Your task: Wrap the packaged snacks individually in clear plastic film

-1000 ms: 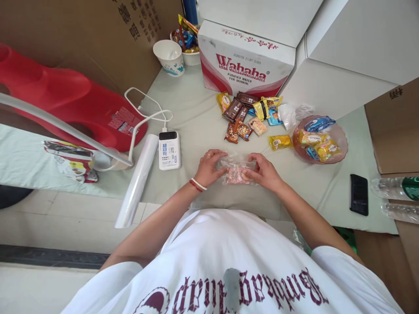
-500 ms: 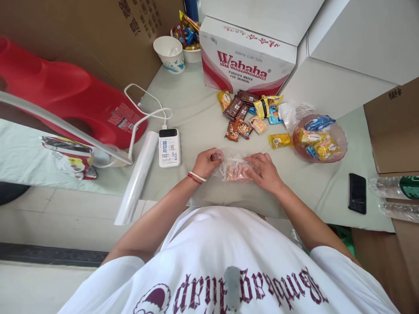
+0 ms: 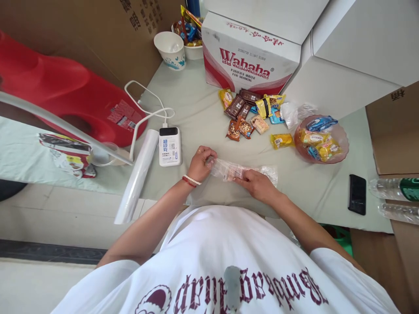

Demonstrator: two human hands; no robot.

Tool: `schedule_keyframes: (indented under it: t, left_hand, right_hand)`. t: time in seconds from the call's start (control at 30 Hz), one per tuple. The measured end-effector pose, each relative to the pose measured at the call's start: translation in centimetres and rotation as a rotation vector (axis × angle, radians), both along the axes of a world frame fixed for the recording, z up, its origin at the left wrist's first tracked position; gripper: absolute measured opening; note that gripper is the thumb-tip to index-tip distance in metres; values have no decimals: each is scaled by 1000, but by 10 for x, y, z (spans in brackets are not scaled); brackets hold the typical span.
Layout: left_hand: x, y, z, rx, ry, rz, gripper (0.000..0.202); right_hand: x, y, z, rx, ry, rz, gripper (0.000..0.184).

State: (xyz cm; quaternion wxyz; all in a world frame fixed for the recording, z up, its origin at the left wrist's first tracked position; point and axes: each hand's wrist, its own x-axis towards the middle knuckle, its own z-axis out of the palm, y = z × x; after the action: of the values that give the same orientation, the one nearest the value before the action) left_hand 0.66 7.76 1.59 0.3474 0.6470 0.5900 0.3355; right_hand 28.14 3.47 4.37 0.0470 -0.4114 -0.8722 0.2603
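Note:
A clear plastic bag [image 3: 225, 169] with pinkish wrapped pieces inside lies stretched between my hands, close to the table's front edge. My left hand [image 3: 200, 165] is closed on the bag's left end, pinching the film. Farther along, my right hand [image 3: 257, 185] grips the bag's middle from the near side, thumb and fingers together. The bag's loose right end [image 3: 269, 173] spreads out past my right fingers. Beyond my hands lies a pile of wrapped snacks, among them brown packets [image 3: 240, 107], a yellow packet [image 3: 282, 141] and a pale packet [image 3: 259, 124].
A pink glass bowl [image 3: 342, 148] of snacks stands right, near a black phone [image 3: 357, 194]. On the left are a white power bank [image 3: 170, 148], a plastic film roll [image 3: 137, 179] and a red jug [image 3: 81, 96]. Behind stand a Wahaha carton [image 3: 250, 56] and a paper cup [image 3: 170, 50].
My left hand has shifted slightly left, pulling the bag longer. My right hand has moved nearer to me and regripped, and the bag's right end now shows beyond it.

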Motion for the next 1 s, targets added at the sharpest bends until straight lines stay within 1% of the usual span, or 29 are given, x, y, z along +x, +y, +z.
schedule_keyframes:
  t: [0.07, 0.13, 0.17, 0.23, 0.3, 0.33, 0.37, 0.4, 0.47, 0.5, 0.53, 0.57, 0.63, 0.67, 0.7, 0.73, 0.77, 0.83, 0.87, 0.9, 0.97, 1.0]
  left_hand:
    - [-6, -9, 11, -17, -10, -26, 11]
    - [-5, -17, 25, -91, -125, -21, 10]
    - [0, -20, 31, -135, -204, -13, 10]
    - [19, -23, 39, -210, -340, -10, 11]
    - [46, -22, 39, -251, -382, -32, 13]
    - [59, -20, 36, -288, -376, -77, 17]
    - [72, -19, 32, -297, -329, -123, 24]
    - [83, -17, 28, -257, -247, -153, 29]
    - [99, -18, 20, -131, -20, -223, 35]
    - [103, -19, 17, -62, 101, -253, 34]
    - [105, -22, 15, -9, 210, -282, 32]
    - [106, -24, 14, 26, 299, -301, 31]
    - [105, -30, 15, 53, 406, -310, 31]
    - [105, -31, 16, 58, 433, -291, 31]
    - [104, -33, 18, 66, 453, -253, 30]
    - [103, -33, 18, 77, 472, -200, 30]
    - [102, -32, 19, 90, 491, -137, 35]
    - [100, -30, 17, 105, 524, -33, 53]
    - [99, -28, 16, 98, 534, -16, 56]
    - [98, -27, 14, 86, 539, -21, 54]
    - [97, -26, 11, 64, 539, -62, 43]
    - [97, -26, 9, 57, 532, -80, 39]
  right_hand:
    - [-2, -7, -7, 40, 1, 12, 41]
    - [-5, -12, -13, 68, 4, -18, 47]
    - [-7, -14, -15, 78, 10, -31, 49]
    - [-10, -18, -18, 98, 41, -59, 49]
    - [-13, -23, -19, 118, 92, -96, 46]
    - [-13, -26, -19, 123, 124, -115, 44]
    - [-12, -28, -19, 121, 161, -126, 43]
    - [-11, -31, -18, 108, 201, -126, 42]
    - [-6, -37, -17, 63, 282, -146, 42]
    - [-3, -39, -17, 57, 311, -207, 41]
    - [1, -41, -18, 81, 320, -317, 39]
    - [6, -42, -19, 135, 303, -464, 38]
    - [16, -41, -22, 276, 200, -756, 39]
    - [21, -40, -24, 326, 138, -843, 43]
    - [27, -38, -25, 345, 90, -877, 45]
    - [32, -37, -25, 334, 64, -871, 42]
    - [37, -35, -24, 308, 62, -850, 37]
    - [41, -34, -18, 240, 100, -815, 25]
    - [40, -34, -13, 199, 120, -813, 22]
    - [37, -35, -7, 159, 133, -819, 21]
    - [24, -35, 3, 99, 136, -808, 19]
    - [15, -35, 6, 86, 125, -781, 19]
